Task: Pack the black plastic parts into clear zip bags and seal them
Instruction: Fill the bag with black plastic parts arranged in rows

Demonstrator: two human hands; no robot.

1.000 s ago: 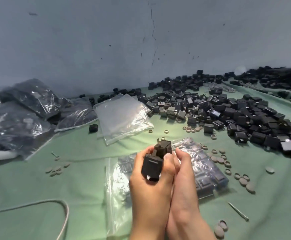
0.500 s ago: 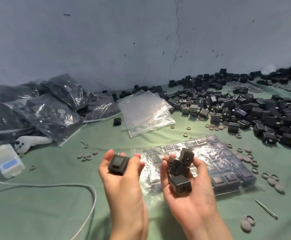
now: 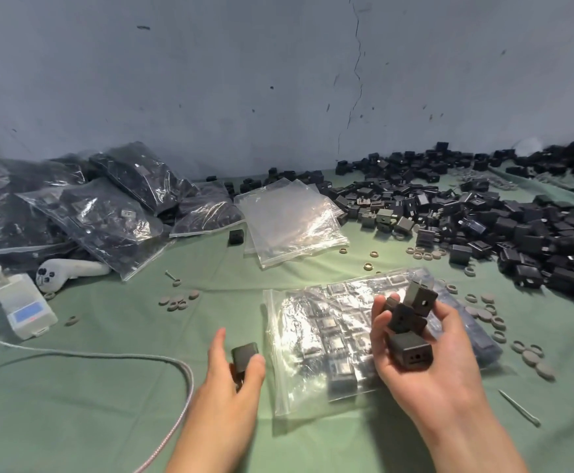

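While the left hand [image 3: 231, 373] is pinching one black part [image 3: 244, 353] low over the green cloth [image 3: 73, 404], the right hand [image 3: 429, 367] is curling round three more parts [image 3: 406, 322] (stacked up in its palm) above a half-filled zip bag [image 3: 312, 339] lying near. Loose parts [image 3: 534, 240] are sitting in a big pile far right, with empty bags [image 3: 292, 216] to the left of it.

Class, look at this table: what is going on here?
A person is mid-packing. The left hand grips one black part; the right hand holds three parts near a partly filled zip bag lying on the green cloth. Filled bags are piled far left, loose parts heaped right.
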